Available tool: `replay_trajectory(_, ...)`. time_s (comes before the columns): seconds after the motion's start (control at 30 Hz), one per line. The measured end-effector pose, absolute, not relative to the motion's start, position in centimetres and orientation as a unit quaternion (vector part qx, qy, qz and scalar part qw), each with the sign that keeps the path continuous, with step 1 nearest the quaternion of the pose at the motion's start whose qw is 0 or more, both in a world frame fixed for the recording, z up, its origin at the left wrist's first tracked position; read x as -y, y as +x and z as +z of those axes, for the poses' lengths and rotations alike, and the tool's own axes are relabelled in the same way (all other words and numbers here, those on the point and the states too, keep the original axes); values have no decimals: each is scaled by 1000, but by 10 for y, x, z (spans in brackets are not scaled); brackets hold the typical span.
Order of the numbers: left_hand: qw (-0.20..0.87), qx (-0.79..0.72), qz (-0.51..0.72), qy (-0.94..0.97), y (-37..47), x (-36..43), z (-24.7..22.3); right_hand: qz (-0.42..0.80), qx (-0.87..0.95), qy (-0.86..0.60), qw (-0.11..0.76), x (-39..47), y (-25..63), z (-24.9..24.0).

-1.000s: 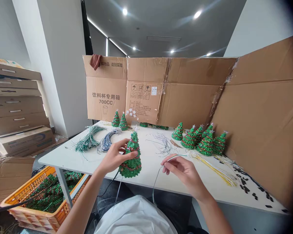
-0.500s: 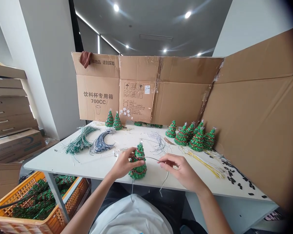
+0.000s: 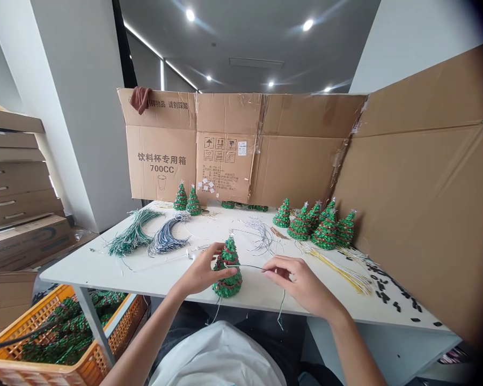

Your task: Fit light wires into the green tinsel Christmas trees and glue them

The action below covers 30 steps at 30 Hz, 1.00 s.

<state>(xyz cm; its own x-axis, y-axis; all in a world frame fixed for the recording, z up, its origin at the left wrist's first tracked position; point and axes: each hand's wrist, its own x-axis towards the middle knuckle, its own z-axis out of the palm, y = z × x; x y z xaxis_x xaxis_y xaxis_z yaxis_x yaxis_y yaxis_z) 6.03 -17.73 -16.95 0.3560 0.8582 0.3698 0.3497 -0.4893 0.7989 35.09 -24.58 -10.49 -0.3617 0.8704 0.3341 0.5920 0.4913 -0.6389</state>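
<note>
Green tree (image 3: 228, 284) in grip of left hand (image 3: 203, 272), cord (image 3: 250, 267) in pinch of right hand (image 3: 293, 277)

Ceiling lights (image 3: 190, 15) flare into pale streaks, and the right edge blurs into black.

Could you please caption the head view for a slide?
Left hand holds a green tinsel tree; right hand pinches a thin strand.

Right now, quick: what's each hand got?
Left hand: closed around the small green tree, which stands upright.
Right hand: fingertips pinched on a thin cord that reaches to the tree.
</note>
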Motion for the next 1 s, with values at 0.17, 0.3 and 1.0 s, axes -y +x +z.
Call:
replay_trajectory(0.17,171,-365,459,792,44,205,-132,203,799,-464,325,246,358,-104)
replay_trajectory(0.3,172,-326,436,821,37,229,-102,204,800,-464,322,246,361,-104)
replay_trajectory(1.0,242,-243,478,808,69,248,-104,396,762,-344,380,265,316,-101)
